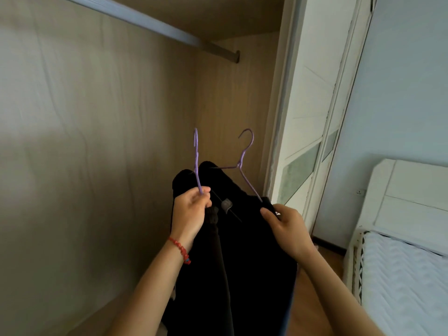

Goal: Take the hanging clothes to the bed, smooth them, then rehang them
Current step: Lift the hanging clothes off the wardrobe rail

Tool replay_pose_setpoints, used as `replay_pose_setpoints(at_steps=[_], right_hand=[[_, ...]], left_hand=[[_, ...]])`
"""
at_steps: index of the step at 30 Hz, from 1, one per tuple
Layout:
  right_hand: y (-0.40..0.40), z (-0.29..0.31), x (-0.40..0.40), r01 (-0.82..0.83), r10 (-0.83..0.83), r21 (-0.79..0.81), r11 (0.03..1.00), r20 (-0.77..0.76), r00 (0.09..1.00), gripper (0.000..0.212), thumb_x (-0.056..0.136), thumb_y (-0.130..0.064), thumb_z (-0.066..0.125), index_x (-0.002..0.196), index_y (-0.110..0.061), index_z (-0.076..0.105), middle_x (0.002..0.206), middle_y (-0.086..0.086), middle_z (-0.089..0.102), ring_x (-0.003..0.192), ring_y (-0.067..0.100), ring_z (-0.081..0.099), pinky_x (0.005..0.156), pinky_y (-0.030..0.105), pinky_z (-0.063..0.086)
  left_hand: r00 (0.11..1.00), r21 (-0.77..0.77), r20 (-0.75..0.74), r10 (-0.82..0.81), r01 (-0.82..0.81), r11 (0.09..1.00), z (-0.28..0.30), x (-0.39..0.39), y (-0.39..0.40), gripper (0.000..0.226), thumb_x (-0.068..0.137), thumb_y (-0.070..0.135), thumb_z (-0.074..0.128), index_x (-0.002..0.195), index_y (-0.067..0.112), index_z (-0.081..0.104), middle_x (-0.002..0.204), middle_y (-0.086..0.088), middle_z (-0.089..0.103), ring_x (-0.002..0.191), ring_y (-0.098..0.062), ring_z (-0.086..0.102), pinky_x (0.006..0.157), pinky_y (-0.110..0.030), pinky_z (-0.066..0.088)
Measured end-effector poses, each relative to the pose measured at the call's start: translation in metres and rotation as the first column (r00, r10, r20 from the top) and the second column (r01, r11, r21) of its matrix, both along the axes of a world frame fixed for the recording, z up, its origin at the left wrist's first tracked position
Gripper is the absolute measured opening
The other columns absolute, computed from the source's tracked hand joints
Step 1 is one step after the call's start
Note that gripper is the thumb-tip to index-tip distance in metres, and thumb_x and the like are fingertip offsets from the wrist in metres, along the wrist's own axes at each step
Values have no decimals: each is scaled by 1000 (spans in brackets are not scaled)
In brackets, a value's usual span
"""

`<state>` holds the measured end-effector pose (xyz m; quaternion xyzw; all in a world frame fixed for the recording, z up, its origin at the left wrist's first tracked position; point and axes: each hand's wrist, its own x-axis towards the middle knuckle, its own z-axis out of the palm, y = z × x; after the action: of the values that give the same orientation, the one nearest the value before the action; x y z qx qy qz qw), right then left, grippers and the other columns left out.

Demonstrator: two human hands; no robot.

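Observation:
Two purple wire hangers carry black clothes (242, 238) in front of an open wardrobe. My left hand (191, 209) is shut on the neck of the left hanger (196, 163), whose hook stands upright. My right hand (283, 226) grips the shoulder of the black garment on the right hanger (244, 161), whose hook leans to the right. The dark cloth hangs down between my forearms, out of the bottom of the frame. The wardrobe rail (150, 23) runs bare across the top, well above both hooks.
The wardrobe's wooden back panel (97, 141) fills the left. A white sliding door (312, 117) stands to the right of the hangers. The bed (407, 282) with a white headboard and pale striped mattress lies at the lower right, beside a strip of wooden floor.

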<state>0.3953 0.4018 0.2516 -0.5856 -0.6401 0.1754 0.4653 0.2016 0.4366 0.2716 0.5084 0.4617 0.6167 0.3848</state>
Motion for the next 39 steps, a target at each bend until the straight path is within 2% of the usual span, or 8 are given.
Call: replay_pose_setpoints(at_steps=[2,5,10,13,16,19,23,39], right_hand=[[-15,-18,10,-20,18,-39,999,-51,999,35,91,-28,54,85,6,60,68,25,60,54,27,48,55,34,32],[-42,-39,20,11,-16,-59,998,-82,997,27,91,-23,55,77,0,61,54,3,54,45,4,42,49,23,29],[-109,-71,31,87,-95,-54,995,-148,985,26,90,-21,57,65,-11,56,47,-7,49,47,4,40,50,26,30],[-161,-73,37,135,-138,-32,990,-149,979,24,90,-12,57,66,-18,58,47,-10,54,45,-1,43,47,16,32],[-214,-71,38,249,-249,-17,968,-121,961,24,89,-9,57,65,-16,57,43,-13,52,41,-2,43,44,9,29],[-261,-73,32,342,-342,-27,939,-146,928,21,90,-15,57,74,-1,61,50,-2,50,43,2,39,44,16,29],[-324,-83,10,479,-481,-62,876,-202,853,36,90,-20,57,72,10,51,51,4,39,43,8,33,42,19,25],[-552,-93,11,843,-850,-119,525,-116,513,29,89,-19,59,61,-25,55,42,-18,55,41,-3,49,44,9,32]], left_hand=[[1000,-33,-9,-15,15,999,-18,6,-11,19,90,5,50,103,1,64,61,2,54,58,-5,51,49,-2,41],[997,-38,-43,-61,60,997,-44,14,-37,17,90,4,50,101,5,63,59,-1,53,50,-1,52,54,-7,43],[979,-13,-117,-164,164,986,-68,27,-87,15,91,2,48,98,8,60,56,-1,51,48,3,52,56,-7,45],[968,14,-112,-224,227,974,-70,34,-115,15,91,2,48,97,9,59,55,-2,50,48,2,51,56,-7,44],[941,33,-127,-314,320,947,-73,32,-145,14,91,3,48,96,11,59,56,-2,51,48,1,51,56,-7,44],[902,38,-116,-416,423,906,-80,25,-178,16,91,3,48,96,13,59,56,-1,51,49,2,52,58,-9,46],[847,31,-103,-521,526,850,-91,24,-224,22,90,4,49,86,23,59,56,-1,53,51,0,53,57,-7,46],[512,83,50,-858,854,514,-58,111,-397,11,90,3,50,98,4,57,57,-3,50,48,3,53,57,-4,44]])
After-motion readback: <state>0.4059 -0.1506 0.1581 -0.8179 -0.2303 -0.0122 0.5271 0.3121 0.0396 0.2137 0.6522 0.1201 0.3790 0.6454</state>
